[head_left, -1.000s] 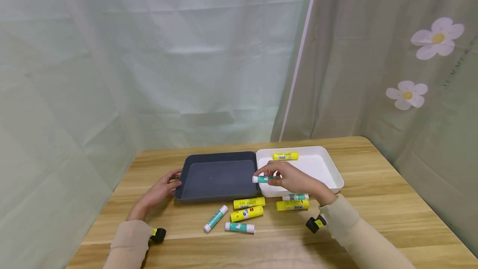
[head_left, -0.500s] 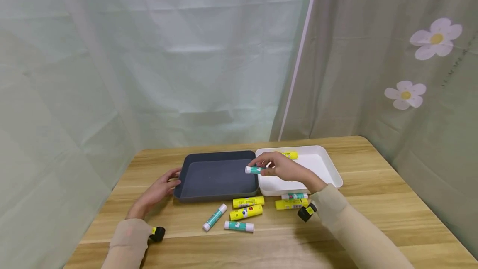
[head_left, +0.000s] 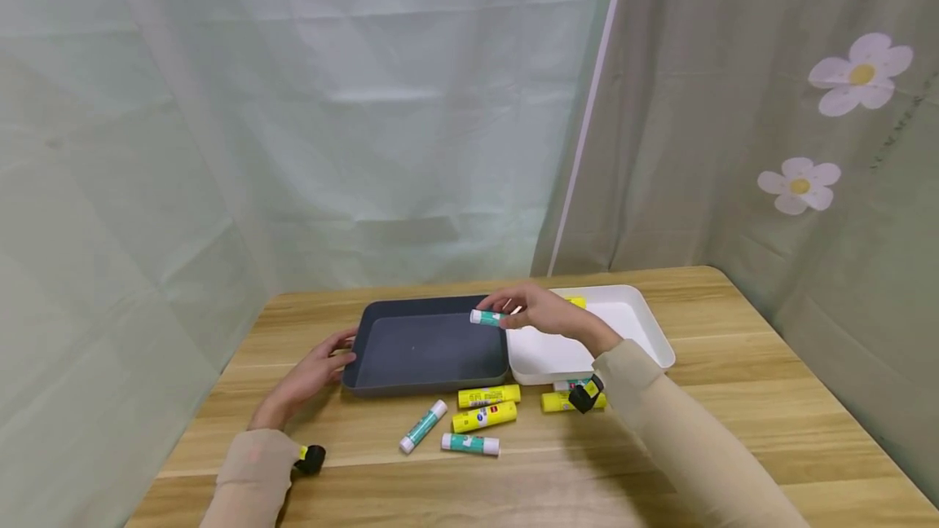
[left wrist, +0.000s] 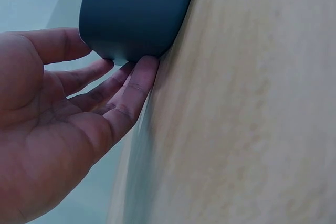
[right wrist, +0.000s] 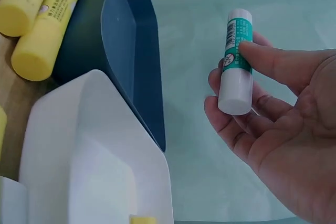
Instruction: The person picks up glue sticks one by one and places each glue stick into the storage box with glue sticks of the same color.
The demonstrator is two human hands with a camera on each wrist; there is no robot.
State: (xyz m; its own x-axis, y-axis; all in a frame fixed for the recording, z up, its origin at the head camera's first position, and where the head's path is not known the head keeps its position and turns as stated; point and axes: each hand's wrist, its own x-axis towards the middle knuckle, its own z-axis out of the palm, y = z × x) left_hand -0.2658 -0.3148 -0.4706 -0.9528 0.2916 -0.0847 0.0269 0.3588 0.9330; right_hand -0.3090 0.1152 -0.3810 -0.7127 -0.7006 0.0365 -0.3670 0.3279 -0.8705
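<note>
Head: yellow sticks [head_left: 484,417] near dark tray [head_left: 425,353]

left hand [head_left: 317,369] low, right hand [head_left: 543,310] aloft

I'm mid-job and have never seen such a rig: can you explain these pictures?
No machine: just a person's bare left hand and right hand. The wide picture is from the head; the close ones, from each wrist. On the wooden table sit a dark tray and a white tray with a yellow glue stick in it. Other yellow sticks and green sticks lie nearer the person. The left hand touches the dark tray; the right holds another green stick above the trays.
</note>
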